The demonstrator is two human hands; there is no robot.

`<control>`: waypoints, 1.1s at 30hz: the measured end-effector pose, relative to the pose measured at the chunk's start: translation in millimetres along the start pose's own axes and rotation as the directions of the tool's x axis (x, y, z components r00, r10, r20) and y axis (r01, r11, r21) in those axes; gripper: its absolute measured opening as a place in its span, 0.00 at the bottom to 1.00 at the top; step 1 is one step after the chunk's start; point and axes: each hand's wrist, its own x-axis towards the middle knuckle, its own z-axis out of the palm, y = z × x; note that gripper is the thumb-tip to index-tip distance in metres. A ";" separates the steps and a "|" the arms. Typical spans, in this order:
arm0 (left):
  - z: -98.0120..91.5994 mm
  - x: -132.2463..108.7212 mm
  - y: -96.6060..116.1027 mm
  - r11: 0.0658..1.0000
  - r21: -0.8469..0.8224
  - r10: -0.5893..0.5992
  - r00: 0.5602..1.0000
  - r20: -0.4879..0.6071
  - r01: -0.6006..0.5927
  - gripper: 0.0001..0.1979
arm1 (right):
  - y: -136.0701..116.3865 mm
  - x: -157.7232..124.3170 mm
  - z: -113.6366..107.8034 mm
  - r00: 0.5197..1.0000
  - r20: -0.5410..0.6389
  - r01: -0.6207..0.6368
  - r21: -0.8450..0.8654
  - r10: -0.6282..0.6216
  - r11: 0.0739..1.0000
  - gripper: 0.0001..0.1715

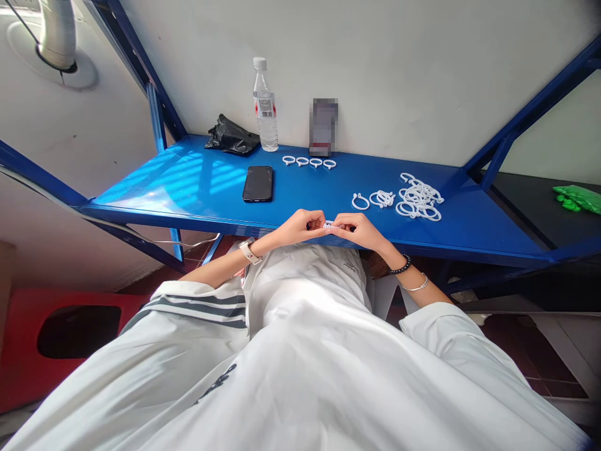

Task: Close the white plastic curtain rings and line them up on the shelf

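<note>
White cloth fills the near part of the view: the person's loose shirt (305, 351), with dark stripes on the left sleeve. A red plastic thing (21, 338) with a dark opening stands at the far left. On the right forearm are a thin silver bangle (417, 284) and, nearer the wrist, a black beaded bracelet (400, 265); the left wrist carries a pale watch (248, 252).

Just beyond, at the near edge of the blue surface (305, 194), the left hand (303, 227) and right hand (357, 229) meet, thumbs and fingertips pinched together on a small white ring (328, 225). The fingers hide most of it.

Past the right hand lies a single loose ring (355, 205) with a gap in its loop, then a small pile (384, 199) of rings and, further right, a bigger, tangled heap (420, 203). A dark phone (258, 184) lies flat beyond the left hand.

Farther back, four rings (302, 165) sit side by side in a row, their loops closed. Behind them stand a clear water bottle (266, 119) with a white cap and, upright against the pale wall (399, 81), a blurred dark device (323, 131). A crumpled black bag (232, 134) lies left of the bottle.
</note>
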 end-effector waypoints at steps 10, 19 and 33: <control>0.0 -0.1 1.4 0.999 -0.006 0.047 0.999 -0.009 -0.048 0.24 | 2.2 -1.4 -0.4 0.999 -0.032 -0.003 0.056 0.005 0.998 0.21; -0.9 1.0 -0.7 0.997 0.001 0.074 0.997 0.000 -0.074 0.22 | 4.9 -0.8 -1.5 0.999 -0.055 0.002 0.069 0.002 0.998 0.20; -1.4 -0.1 0.7 0.995 -0.055 0.079 0.997 -0.020 -0.080 0.22 | 9.4 1.4 -4.1 0.994 -0.009 -0.110 0.188 0.113 0.976 0.33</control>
